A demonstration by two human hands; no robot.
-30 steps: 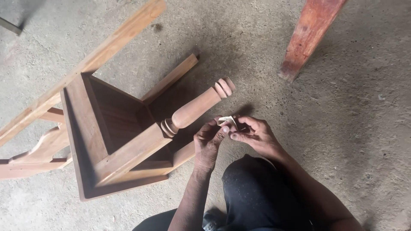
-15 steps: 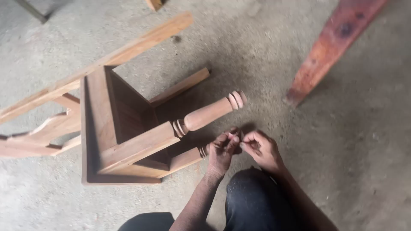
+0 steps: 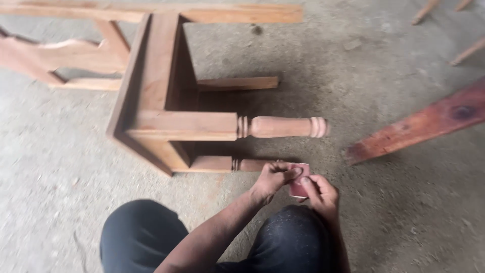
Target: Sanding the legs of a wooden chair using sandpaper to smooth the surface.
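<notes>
Both hands meet low in the view, just in front of the knees, and share one small reddish-pink piece of sandpaper (image 3: 299,186). The left hand (image 3: 273,181) has its fingers curled and pinches the near-left edge of the sheet between thumb and fingertips; the right hand (image 3: 319,192) closes loosely on the other edge from about 4 o'clock, thumb on top. Neither hand is open, and neither touches wood. The unfinished wooden chair (image 3: 166,101) lies on its side on the concrete floor (image 3: 353,65), its seat frame at 10 o'clock from the hands. The upper turned leg (image 3: 283,127) juts out toward 3 o'clock, directly at 12 o'clock from the hands, while the lower turned leg (image 3: 242,165) lies just beside the left knuckles at 10 o'clock. A reddish plank (image 3: 419,124) lies well apart at 2 o'clock. By the look of it, the sheet is being folded or readied, and doing that well likely means creasing it flat with the grit outward, keeping it narrow enough to seat in the ringed grooves of a leg, and holding it firmly so that it does not slip.
</notes>
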